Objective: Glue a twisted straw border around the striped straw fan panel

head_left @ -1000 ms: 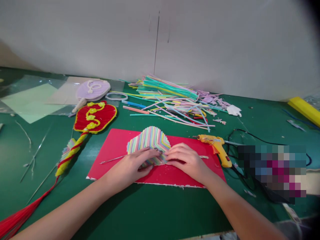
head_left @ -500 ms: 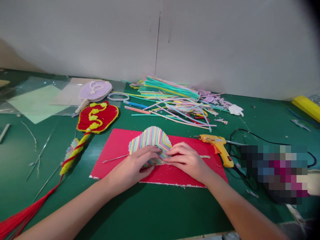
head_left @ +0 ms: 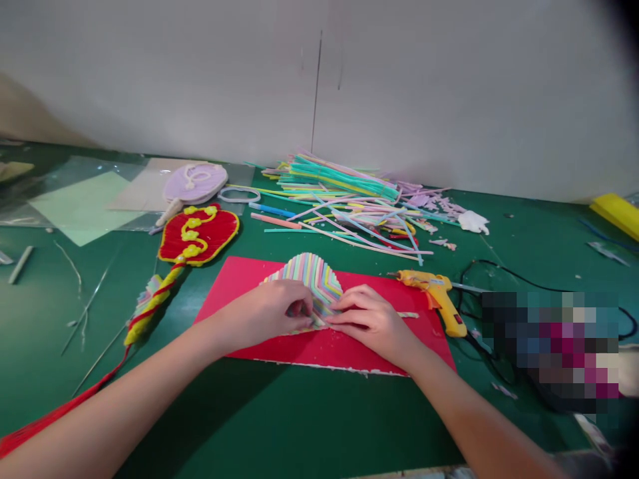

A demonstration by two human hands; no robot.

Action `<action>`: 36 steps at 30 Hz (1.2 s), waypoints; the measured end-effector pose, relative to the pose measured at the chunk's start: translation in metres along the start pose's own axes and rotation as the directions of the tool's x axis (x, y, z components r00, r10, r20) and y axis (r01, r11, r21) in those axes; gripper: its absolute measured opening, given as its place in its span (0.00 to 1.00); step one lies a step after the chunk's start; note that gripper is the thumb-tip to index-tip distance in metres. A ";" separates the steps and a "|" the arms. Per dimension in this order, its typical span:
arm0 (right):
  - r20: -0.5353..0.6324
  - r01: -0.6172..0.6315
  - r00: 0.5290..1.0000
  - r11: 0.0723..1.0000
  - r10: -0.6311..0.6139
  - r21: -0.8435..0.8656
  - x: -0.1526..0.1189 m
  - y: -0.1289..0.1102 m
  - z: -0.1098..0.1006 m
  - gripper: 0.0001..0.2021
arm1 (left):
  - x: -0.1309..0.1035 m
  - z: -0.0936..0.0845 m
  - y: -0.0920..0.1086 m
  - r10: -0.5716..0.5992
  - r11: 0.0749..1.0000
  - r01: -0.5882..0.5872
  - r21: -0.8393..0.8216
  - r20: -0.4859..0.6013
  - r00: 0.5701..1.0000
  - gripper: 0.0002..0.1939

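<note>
A pastel-striped pipe-cleaner piece (head_left: 309, 269) with a rounded top lies on a red board (head_left: 344, 352). My left hand (head_left: 272, 306) bends over its left half, thumb and fingers curled into a pinch near its lower middle; what is between the fingertips is hidden. My right hand (head_left: 372, 322) holds the lower right edge, its fingers pressed on the stripes. Both hands cover parts of the piece. A short striped strip (head_left: 409, 315) shows on the board just beyond my right hand.
A yellow glue gun (head_left: 439, 296) with a black cord lies at the right. Loose pipe cleaners (head_left: 344, 179) are heaped at the back. At the left are a red and yellow fan-shaped craft (head_left: 172, 239) with a red tassel, a lilac one (head_left: 197, 183), and thin wires.
My left hand has lifted from lying flat over the piece and curled into a pinch, covering its left side and the thin metal tool there. My right hand stays in place.
</note>
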State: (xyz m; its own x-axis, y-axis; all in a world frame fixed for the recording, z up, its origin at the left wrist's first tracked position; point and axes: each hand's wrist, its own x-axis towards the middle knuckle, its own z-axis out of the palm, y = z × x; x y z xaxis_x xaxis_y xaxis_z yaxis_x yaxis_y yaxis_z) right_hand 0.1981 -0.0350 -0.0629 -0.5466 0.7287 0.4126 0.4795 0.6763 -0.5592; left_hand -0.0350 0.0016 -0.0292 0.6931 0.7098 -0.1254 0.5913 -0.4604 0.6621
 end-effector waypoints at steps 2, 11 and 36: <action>0.002 -0.004 1.000 1.000 0.004 0.004 0.000 0.000 0.000 0.07 | -0.002 0.004 0.002 -0.028 0.999 0.028 0.015 -0.027 0.999 0.05; 0.007 -0.008 1.000 1.000 0.008 0.018 0.001 0.001 0.000 0.07 | 0.006 -0.002 -0.005 -0.176 0.941 0.223 -0.255 0.195 0.965 0.05; 0.028 -0.017 0.999 0.999 0.016 0.036 0.002 -0.001 -0.001 0.07 | 0.026 -0.020 0.010 -0.073 0.992 0.041 0.122 0.272 0.960 0.04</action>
State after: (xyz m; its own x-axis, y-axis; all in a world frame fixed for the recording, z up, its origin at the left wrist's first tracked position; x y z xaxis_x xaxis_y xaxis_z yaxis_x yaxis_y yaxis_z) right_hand 0.1973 -0.0344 -0.0603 -0.5577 0.7363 0.3831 0.4637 0.6592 -0.5920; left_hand -0.0192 0.0257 -0.0109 0.7341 0.5698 -0.3694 0.6650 -0.4929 0.5611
